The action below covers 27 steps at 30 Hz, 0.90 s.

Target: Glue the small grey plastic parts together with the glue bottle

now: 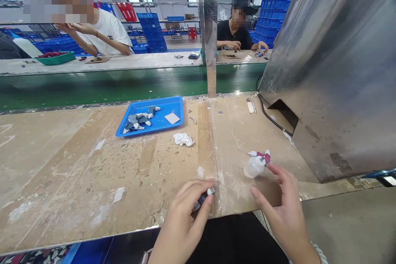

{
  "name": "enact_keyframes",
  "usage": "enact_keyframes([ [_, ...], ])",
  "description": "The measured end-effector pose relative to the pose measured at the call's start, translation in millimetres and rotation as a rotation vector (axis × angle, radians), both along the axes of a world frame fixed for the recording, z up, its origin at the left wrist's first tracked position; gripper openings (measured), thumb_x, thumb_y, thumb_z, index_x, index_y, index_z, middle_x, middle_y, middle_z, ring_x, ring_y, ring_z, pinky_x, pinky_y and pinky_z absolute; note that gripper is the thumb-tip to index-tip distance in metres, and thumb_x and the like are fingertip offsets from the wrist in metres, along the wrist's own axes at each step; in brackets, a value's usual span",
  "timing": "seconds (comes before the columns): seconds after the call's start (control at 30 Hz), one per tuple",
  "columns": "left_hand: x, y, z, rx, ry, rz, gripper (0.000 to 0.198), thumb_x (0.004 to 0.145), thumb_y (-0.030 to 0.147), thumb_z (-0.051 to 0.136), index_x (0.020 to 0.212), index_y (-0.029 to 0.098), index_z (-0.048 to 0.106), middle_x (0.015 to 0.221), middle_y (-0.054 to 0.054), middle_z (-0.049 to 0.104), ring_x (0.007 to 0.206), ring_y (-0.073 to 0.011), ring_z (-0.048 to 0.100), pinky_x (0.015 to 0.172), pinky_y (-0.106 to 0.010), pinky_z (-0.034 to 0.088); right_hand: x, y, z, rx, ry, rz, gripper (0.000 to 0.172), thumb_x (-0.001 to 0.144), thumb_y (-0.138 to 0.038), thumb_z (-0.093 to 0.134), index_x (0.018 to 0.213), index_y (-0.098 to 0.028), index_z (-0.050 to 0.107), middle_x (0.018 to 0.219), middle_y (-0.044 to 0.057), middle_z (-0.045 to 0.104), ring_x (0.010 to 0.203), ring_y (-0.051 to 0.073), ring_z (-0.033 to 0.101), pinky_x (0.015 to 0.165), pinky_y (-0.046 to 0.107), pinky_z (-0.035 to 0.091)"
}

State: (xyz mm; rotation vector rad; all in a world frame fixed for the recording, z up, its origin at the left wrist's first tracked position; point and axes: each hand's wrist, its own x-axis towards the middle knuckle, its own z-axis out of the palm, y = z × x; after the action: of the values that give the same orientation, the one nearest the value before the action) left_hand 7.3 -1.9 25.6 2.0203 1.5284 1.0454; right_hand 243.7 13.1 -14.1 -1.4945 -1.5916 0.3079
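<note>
Close to the front edge of the table, my left hand (189,210) is closed around a small dark grey and light grey piece (210,191), mostly hidden by my fingers. My right hand (284,208) is open, thumb and fingers apart. Just beyond its fingertips a small whitish squeeze bottle (254,168) leans on the table, its dark tip pointing up and right. Right behind the bottle lies a maroon and light grey piece (265,157); I cannot tell whether the two touch.
A blue tray (157,126) holds several dark and light grey pieces and a pale square card. Crumpled white tissue (183,139) lies in front of it. A metal housing (337,103) bounds the right side. Beyond a green belt (123,84), two people work at another bench.
</note>
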Motion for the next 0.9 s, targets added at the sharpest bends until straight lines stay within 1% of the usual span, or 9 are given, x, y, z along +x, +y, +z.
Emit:
enact_keyframes([
  [0.07, 3.5, 0.9, -4.6, 0.046, 0.009, 0.030, 0.019, 0.096, 0.028, 0.060, 0.112, 0.026, 0.071, 0.110, -0.008, 0.074, 0.103, -0.0240, 0.071, 0.085, -0.035, 0.062, -5.6, 13.6, 7.8, -0.023, -0.005, 0.058, 0.059, 0.092, -0.049, 0.064, 0.142, -0.025, 0.042, 0.136, 0.014, 0.054, 0.128, 0.034, 0.048, 0.104, 0.056, 0.043],
  [0.13, 6.0, 1.3, -10.8, 0.125, 0.034, 0.096, 0.017, 0.096, 0.028, 0.061, 0.109, 0.025, 0.071, 0.108, -0.009, 0.073, 0.101, -0.0243, 0.071, 0.083, -0.034, 0.062, -12.1, 26.8, 11.6, -0.014, -0.058, 0.106, 0.055, 0.092, -0.047, 0.063, 0.139, -0.025, 0.043, 0.134, 0.013, 0.056, 0.129, 0.033, 0.047, 0.105, 0.056, 0.041],
  [0.23, 7.6, -0.3, -19.4, 0.194, 0.070, 0.203, 0.023, 0.097, 0.028, 0.060, 0.118, 0.023, 0.068, 0.102, -0.008, 0.072, 0.093, -0.0220, 0.072, 0.077, -0.031, 0.061, -17.1, 40.8, 8.3, 0.029, -0.200, 0.153, 0.048, 0.096, -0.039, 0.059, 0.139, -0.026, 0.042, 0.131, 0.011, 0.061, 0.128, 0.034, 0.050, 0.106, 0.058, 0.036],
  [0.33, 9.6, -3.5, -25.3, 0.186, 0.065, 0.277, 0.026, 0.097, 0.030, 0.062, 0.122, 0.022, 0.062, 0.100, -0.007, 0.073, 0.091, -0.0206, 0.072, 0.074, -0.028, 0.062, -15.5, 45.5, 0.4, 0.049, -0.262, 0.192, 0.052, 0.099, -0.031, 0.053, 0.146, -0.027, 0.032, 0.129, 0.010, 0.066, 0.121, 0.031, 0.058, 0.104, 0.056, 0.034],
  [0.47, 14.7, -3.5, -29.7, 0.192, 0.014, 0.374, 0.016, 0.096, 0.032, 0.063, 0.108, 0.021, 0.061, 0.097, -0.006, 0.073, 0.086, -0.0204, 0.074, 0.070, -0.028, 0.063, -11.4, 42.4, -3.4, 0.037, -0.195, 0.181, 0.041, 0.096, -0.037, 0.060, 0.132, -0.025, 0.045, 0.128, 0.010, 0.067, 0.113, 0.030, 0.062, 0.096, 0.049, 0.042],
  [0.57, 17.9, 0.3, -28.9, 0.239, 0.012, 0.383, 0.008, 0.096, 0.028, 0.063, 0.100, 0.021, 0.061, 0.093, -0.006, 0.073, 0.087, -0.0203, 0.074, 0.070, -0.028, 0.061, -10.0, 39.0, 0.0, 0.023, -0.171, 0.205, 0.032, 0.095, -0.040, 0.062, 0.122, -0.026, 0.053, 0.120, 0.007, 0.070, 0.108, 0.029, 0.063, 0.093, 0.046, 0.045],
  [0.63, 19.0, 2.6, -26.6, 0.274, 0.046, 0.355, 0.002, 0.096, 0.022, 0.062, 0.095, 0.021, 0.061, 0.091, -0.005, 0.073, 0.089, -0.0204, 0.074, 0.072, -0.028, 0.060, -8.5, 37.2, 1.3, 0.065, -0.177, 0.251, 0.028, 0.095, -0.040, 0.063, 0.119, -0.027, 0.056, 0.113, 0.005, 0.071, 0.106, 0.027, 0.065, 0.094, 0.045, 0.045],
  [0.7, 19.4, 3.5, -24.6, 0.305, 0.083, 0.338, 0.005, 0.096, 0.017, 0.060, 0.095, 0.021, 0.063, 0.091, -0.005, 0.074, 0.092, -0.0210, 0.073, 0.077, -0.031, 0.059, -6.2, 35.2, -0.1, 0.102, -0.164, 0.288, 0.027, 0.094, -0.040, 0.065, 0.116, -0.026, 0.058, 0.110, 0.005, 0.072, 0.107, 0.026, 0.066, 0.095, 0.043, 0.046],
  [0.9, 19.0, -0.1, -27.4, 0.354, 0.117, 0.317, 0.015, 0.093, 0.009, 0.063, 0.102, 0.021, 0.067, 0.103, -0.007, 0.077, 0.098, -0.0218, 0.074, 0.084, -0.033, 0.061, 3.1, 27.1, -13.3, 0.046, -0.137, 0.291, 0.040, 0.095, -0.048, 0.060, 0.125, -0.022, 0.057, 0.112, 0.008, 0.075, 0.099, 0.024, 0.074, 0.082, 0.032, 0.060],
])
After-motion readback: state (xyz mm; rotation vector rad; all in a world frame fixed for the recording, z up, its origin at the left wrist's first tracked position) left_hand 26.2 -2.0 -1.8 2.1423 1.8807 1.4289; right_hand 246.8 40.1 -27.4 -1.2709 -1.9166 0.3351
